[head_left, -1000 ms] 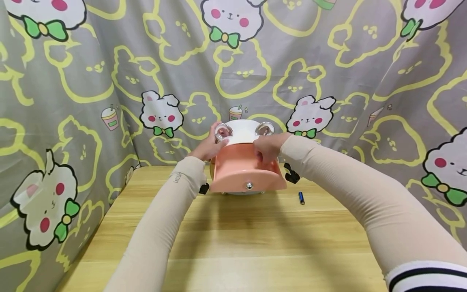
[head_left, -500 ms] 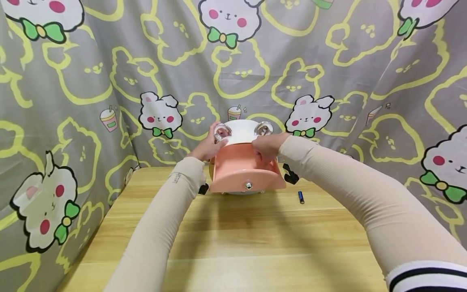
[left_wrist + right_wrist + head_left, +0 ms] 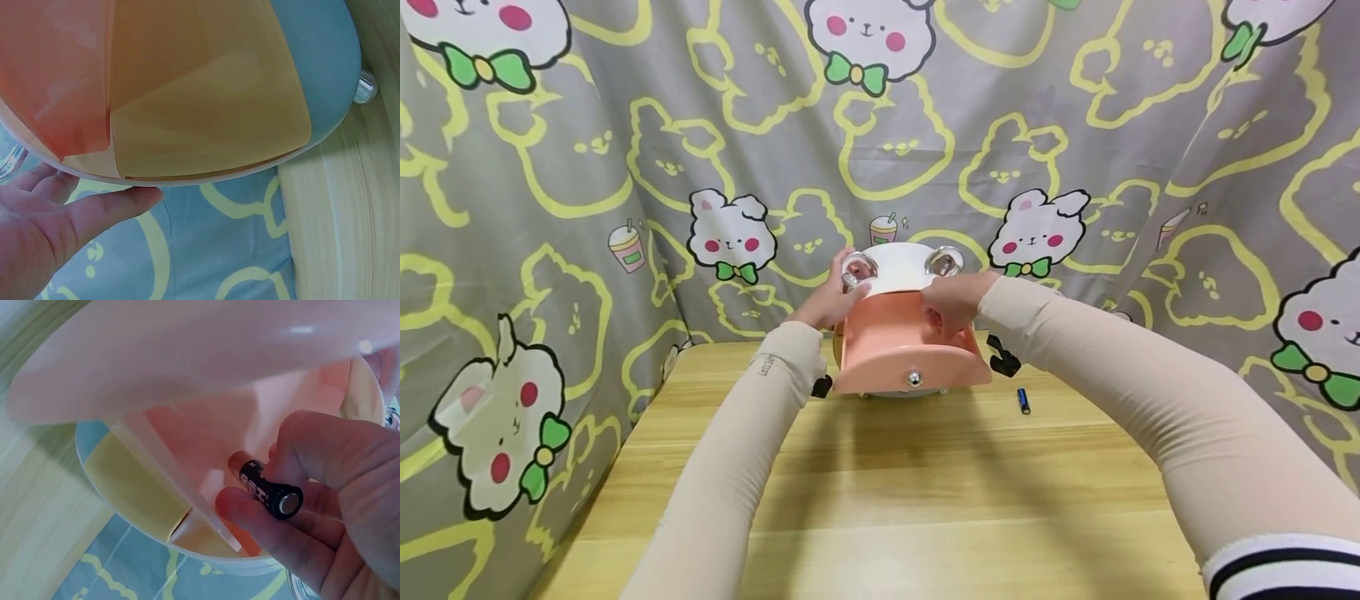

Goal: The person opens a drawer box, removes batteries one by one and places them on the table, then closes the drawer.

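A rounded drawer box (image 3: 897, 265), shaped like a twin-bell alarm clock, stands at the table's far side with a white top and two shiny bells. Its pink drawer (image 3: 880, 372), with a silver knob, is pulled out toward me. My left hand (image 3: 827, 300) grips the box's upper left edge around the bell, thumb over the white front. In the left wrist view the fingers lie along the rim beside yellow and pink panels. My right hand (image 3: 350, 487) pinches a black battery (image 3: 270, 490) with a copper-coloured end over the open drawer; the head view hides that battery.
A blue and black battery (image 3: 1024, 401) lies on the wooden table (image 3: 880, 500), right of the box. Black pieces (image 3: 1003, 357) show beside each wrist. A grey curtain (image 3: 895, 125) with cartoon rabbits hangs behind and along both sides.
Hands, drawer and box hold nearly the same places throughout. Only the head view shifts slightly.
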A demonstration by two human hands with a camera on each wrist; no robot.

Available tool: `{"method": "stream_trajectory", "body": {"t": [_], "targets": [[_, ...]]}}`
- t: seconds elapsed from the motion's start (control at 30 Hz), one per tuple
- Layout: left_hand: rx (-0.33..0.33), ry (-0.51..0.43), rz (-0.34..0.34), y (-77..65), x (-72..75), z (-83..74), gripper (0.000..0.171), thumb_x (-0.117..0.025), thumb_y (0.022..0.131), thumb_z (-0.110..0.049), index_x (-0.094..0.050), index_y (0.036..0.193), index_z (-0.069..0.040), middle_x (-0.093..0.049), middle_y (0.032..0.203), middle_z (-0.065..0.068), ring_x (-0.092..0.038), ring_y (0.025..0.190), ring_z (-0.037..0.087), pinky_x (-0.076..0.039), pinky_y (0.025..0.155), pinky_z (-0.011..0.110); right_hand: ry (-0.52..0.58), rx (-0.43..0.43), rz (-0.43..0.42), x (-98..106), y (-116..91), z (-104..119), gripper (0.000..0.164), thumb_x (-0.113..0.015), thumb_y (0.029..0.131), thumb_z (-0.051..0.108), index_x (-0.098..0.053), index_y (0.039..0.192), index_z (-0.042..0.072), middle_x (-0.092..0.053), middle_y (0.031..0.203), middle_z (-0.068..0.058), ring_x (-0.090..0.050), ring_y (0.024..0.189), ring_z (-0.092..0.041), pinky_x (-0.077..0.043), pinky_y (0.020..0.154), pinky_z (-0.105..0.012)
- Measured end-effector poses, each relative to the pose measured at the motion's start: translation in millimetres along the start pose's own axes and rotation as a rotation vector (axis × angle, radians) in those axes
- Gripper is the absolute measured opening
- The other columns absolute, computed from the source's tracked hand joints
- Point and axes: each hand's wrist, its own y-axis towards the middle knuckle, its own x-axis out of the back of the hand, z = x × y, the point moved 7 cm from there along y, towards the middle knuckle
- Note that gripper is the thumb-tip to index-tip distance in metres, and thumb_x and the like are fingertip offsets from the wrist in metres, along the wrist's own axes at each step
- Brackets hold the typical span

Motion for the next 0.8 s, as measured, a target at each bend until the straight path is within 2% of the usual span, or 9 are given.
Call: {"method": "stream_trajectory", "body": {"t": [0.2,0.3,0.5,0.63,0.73,0.8], "targets": [[0.014,-0.015,-0.001,0.9,-0.7,1.2,0.076,-0.05,0.099,-0.039,0.004,0.153,-0.03,-0.041,0.14,0.028,-0.047,0.122,0.043,-0.033,0.106,0.049,0.039,0.004,0.022,-2,0,1,0.005,-0.068,0.084,0.005,-0.068,0.081,0.009,-0.049,0.063,0.001,-0.047,0.058,-0.013,-0.034,0.051,-0.024],[0.021,-0.016,-0.002,1.4,-1.0,2.1,0.076,-0.05,0.099,-0.039,0.004,0.152,-0.033,-0.041,0.14,0.028,-0.047,0.121,0.042,-0.033,0.105,0.05,0.028,0.008,0.022,-4,-1,1,0.006,-0.068,0.085,0.005,-0.071,0.088,0.01,-0.052,0.065,0.002,-0.049,0.059,-0.013,-0.035,0.052,-0.024],[0.004,-0.016,-0.012,1.2,-1.4,-1.5,0.077,-0.051,0.099,-0.039,0.003,0.153,-0.027,-0.041,0.139,0.028,-0.047,0.121,0.042,-0.033,0.105,0.05,0.057,0.001,0.026,-7,-6,-1,0.015,-0.065,0.085,0.001,-0.072,0.096,0.01,-0.058,0.073,-0.001,-0.053,0.065,-0.015,-0.041,0.055,-0.024],[-0.003,-0.027,-0.008,1.5,-1.5,-2.0,0.077,-0.051,0.099,-0.038,0.003,0.153,-0.026,-0.04,0.14,0.028,-0.046,0.122,0.042,-0.032,0.106,0.048,0.082,0.002,0.025,-7,-9,0,0.018,-0.059,0.082,-0.005,-0.069,0.088,0.009,-0.054,0.07,0.0,-0.05,0.062,-0.014,-0.038,0.055,-0.024],[0.01,-0.019,-0.005,0.4,-1.4,-0.6,0.077,-0.051,0.099,-0.039,0.004,0.153,-0.028,-0.04,0.14,0.028,-0.046,0.122,0.042,-0.032,0.106,0.048,0.114,-0.024,0.04,-10,-10,1,0.014,-0.057,0.087,-0.001,-0.061,0.078,0.01,-0.046,0.065,0.001,-0.044,0.058,-0.013,-0.034,0.054,-0.025],[0.016,-0.018,-0.002,-0.7,-1.8,-0.6,0.078,-0.051,0.099,-0.039,0.005,0.153,-0.028,-0.041,0.14,0.028,-0.046,0.122,0.042,-0.032,0.106,0.048,0.214,-0.079,0.061,-13,-11,-1,0.019,-0.051,0.092,0.004,-0.055,0.074,0.01,-0.043,0.063,0.001,-0.042,0.057,-0.013,-0.033,0.055,-0.026]]}}
